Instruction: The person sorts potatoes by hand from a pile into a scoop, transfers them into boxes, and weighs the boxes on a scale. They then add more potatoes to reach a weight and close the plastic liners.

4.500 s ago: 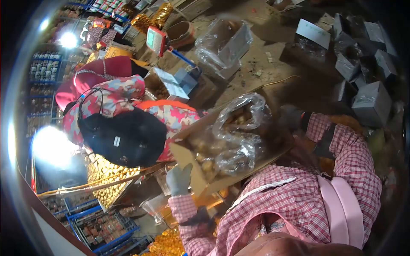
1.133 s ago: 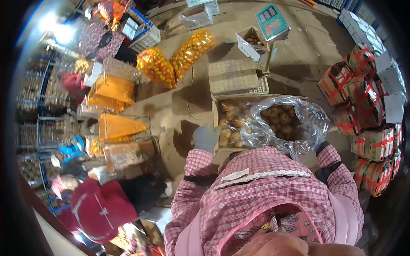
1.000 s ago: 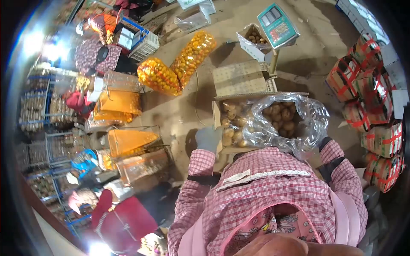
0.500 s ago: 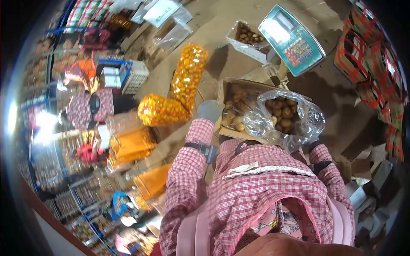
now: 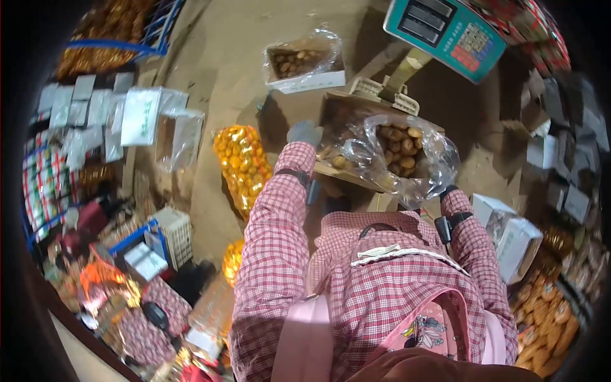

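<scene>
My left hand [image 5: 305, 132], in a grey glove, grips the left side of an open cardboard box [image 5: 353, 177]. Inside the box, a clear plastic bag [image 5: 436, 149] spreads over the right part and rim, with brown potato-like produce [image 5: 401, 149] in its opening. My right hand [image 5: 449, 191] is at the bag's lower right edge, dark and mostly hidden by the plastic, its fingers out of sight. The box is held in front of my body at a slant.
A scale with a green display [image 5: 445, 35] stands beyond the box. A smaller lined box of produce [image 5: 305, 63] is on the floor. Net bags of orange fruit [image 5: 243, 165] lie at left. White boxes [image 5: 509, 235] stand at right. Another person [image 5: 143, 325] is at lower left.
The view has turned, so the scale, net bags and co-worker appear shifted. The box now slants down to the right, with my left hand still at its left side.
</scene>
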Action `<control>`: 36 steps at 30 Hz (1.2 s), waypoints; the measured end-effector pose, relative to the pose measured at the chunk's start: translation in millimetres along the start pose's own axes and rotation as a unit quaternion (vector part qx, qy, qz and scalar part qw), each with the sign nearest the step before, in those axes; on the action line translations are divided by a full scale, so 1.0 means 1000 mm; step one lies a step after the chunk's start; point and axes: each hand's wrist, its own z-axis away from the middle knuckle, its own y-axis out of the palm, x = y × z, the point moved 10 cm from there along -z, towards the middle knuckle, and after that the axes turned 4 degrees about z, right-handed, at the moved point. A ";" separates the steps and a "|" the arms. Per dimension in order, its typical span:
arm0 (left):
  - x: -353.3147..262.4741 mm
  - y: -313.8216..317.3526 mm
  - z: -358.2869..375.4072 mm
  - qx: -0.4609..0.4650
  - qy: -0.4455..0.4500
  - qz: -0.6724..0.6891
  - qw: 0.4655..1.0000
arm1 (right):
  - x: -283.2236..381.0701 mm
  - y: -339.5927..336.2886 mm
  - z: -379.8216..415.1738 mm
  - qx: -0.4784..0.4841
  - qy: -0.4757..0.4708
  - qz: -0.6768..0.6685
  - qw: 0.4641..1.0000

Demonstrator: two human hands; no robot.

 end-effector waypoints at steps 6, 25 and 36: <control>0.020 0.011 -0.002 0.019 0.086 0.168 0.982 | -0.005 0.011 0.018 0.009 0.107 -0.245 0.964; 0.243 0.199 0.326 0.139 0.107 -0.136 0.975 | -0.049 0.120 0.169 0.169 0.308 -0.616 0.706; 0.074 0.032 0.219 -0.064 0.255 0.014 0.965 | -0.078 0.105 0.195 0.066 0.329 -0.678 0.654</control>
